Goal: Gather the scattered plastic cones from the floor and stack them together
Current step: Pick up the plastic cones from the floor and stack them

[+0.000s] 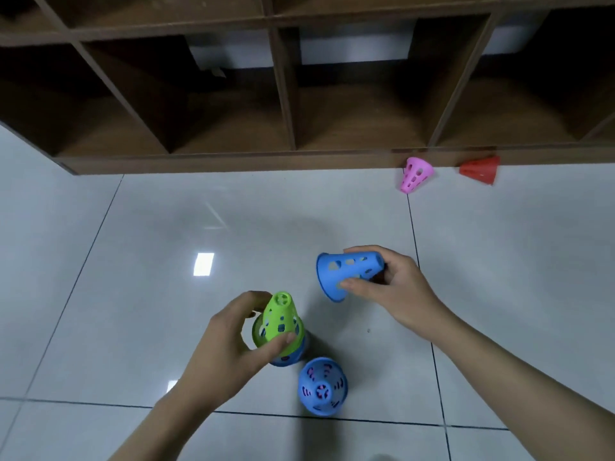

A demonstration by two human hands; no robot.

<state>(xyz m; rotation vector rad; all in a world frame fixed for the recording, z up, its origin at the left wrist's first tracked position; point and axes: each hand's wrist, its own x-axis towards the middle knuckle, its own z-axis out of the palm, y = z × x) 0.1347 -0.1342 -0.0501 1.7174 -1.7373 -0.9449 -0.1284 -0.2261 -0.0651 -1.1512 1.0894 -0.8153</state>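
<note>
Nearest: blue stack [322, 386] upright on the floor [133, 261], pink showing through its holes, so likely at least two cones nested; it sits just beside the left hand's work and a stray elbow or wrist could tip it. Left hand [229, 347], grip curled round the green cone [279, 319], which sits over a blue one; if it's seated crooked the next cone will jam or the pair topples. Right hand [396, 291] pinches a blue cone [346, 274] held sideways, wide end left, clear of the floor; it must be turned mouth-down before nesting, and a fingertip hold on slick plastic may slip mid-turn. Far: pink cone [416, 174] and red cone [481, 169] on their sides against the shelf [299, 158] base, not yet gathered; both could roll when reached for.
</note>
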